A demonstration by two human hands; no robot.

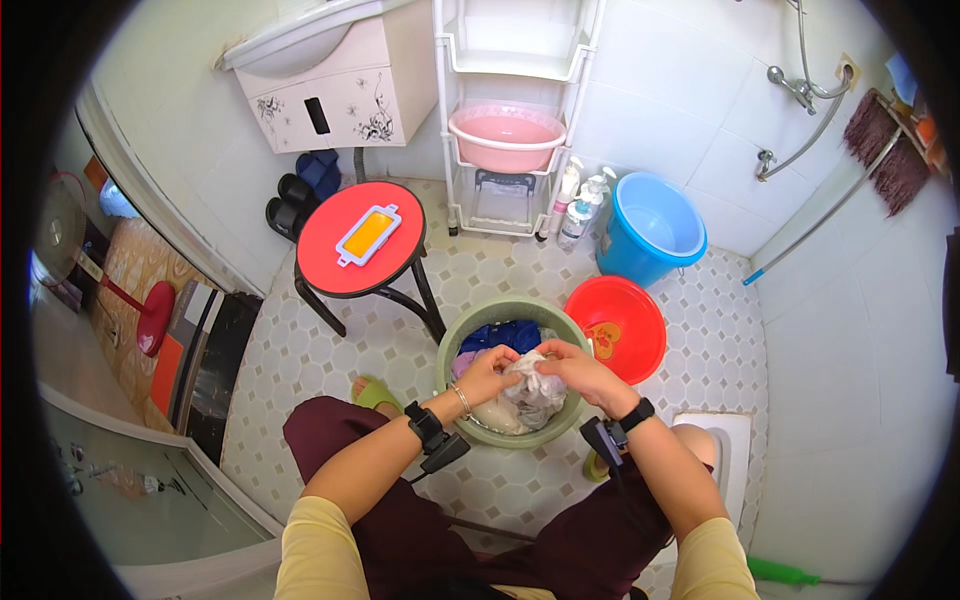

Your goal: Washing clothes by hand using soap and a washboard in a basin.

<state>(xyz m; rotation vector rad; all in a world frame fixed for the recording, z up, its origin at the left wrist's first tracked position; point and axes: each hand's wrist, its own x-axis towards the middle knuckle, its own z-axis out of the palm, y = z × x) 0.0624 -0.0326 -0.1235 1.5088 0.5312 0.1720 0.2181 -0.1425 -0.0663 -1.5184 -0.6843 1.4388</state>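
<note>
Between my knees a green basin [450,345] stands on the tiled floor, holding wet laundry. Over it, both my hands grip a bunched whitish wet cloth [535,395], whose kind I cannot make out. My left hand [488,375] is closed on the left side of the cloth, fingers pinching its top. My right hand [580,372] is closed on the right side, fingertips close to those of the left. Behind the hands a dark blue garment [505,337] lies in the basin. A bit of lilac cloth [463,364] shows beside it.
A red basin [645,325] touches the green one at the right, with a blue bucket [640,262] behind. A red stool [345,265] bears a soap dish [368,236]. Pump bottles [575,222] and a white rack [448,190] with a pink basin [507,150] stand at the wall.
</note>
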